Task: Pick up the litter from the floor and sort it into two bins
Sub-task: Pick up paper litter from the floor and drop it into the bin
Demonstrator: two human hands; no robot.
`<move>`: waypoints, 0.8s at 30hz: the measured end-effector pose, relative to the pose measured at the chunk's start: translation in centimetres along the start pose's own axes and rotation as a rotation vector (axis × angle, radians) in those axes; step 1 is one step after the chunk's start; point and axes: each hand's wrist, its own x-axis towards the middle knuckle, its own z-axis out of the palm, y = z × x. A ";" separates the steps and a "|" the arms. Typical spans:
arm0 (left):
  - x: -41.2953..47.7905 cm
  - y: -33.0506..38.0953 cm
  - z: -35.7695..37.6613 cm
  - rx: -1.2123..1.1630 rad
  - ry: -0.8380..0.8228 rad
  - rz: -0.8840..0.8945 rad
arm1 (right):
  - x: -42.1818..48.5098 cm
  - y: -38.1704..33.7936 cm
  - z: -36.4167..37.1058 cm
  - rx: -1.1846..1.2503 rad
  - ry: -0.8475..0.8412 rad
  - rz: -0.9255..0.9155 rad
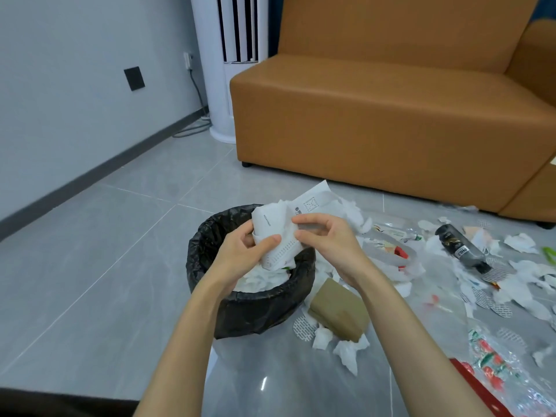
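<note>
Both hands were up over the round bin lined with a black plastic bag (255,297), working at a crumpled wad of white printed paper (278,236). The left hand (246,254) had its fingers curled round the lower part of the wad, thumb pressed across the front. The right hand (329,245) pinched the paper's right edge between thumb and forefinger. The wad hung just above the bin's mouth, a flat corner of it sticking up behind the hands. Inside the bin lay crumpled white tissues (261,279). Just to the bin's right, on the grey tiled floor (90,266), sat a flattened olive-brown cardboard box (340,311) among torn white paper scraps (349,353). Further right lay a dark plastic bottle (460,249) on its side and a clear wrapper printed with red fruit (493,365). An orange leather sofa (391,115) stood behind the litter.
</note>
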 end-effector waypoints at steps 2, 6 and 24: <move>0.1 -0.5 -0.1 0.010 0.032 0.000 | 0.0 0.1 0.0 -0.046 0.061 -0.011; 0.4 -1.3 -1.0 0.001 0.163 -0.040 | 0.5 0.6 -0.7 -0.265 0.445 -0.244; 1.9 -1.9 -4.3 0.132 0.353 0.060 | 2.2 2.6 2.2 -0.156 -0.241 0.031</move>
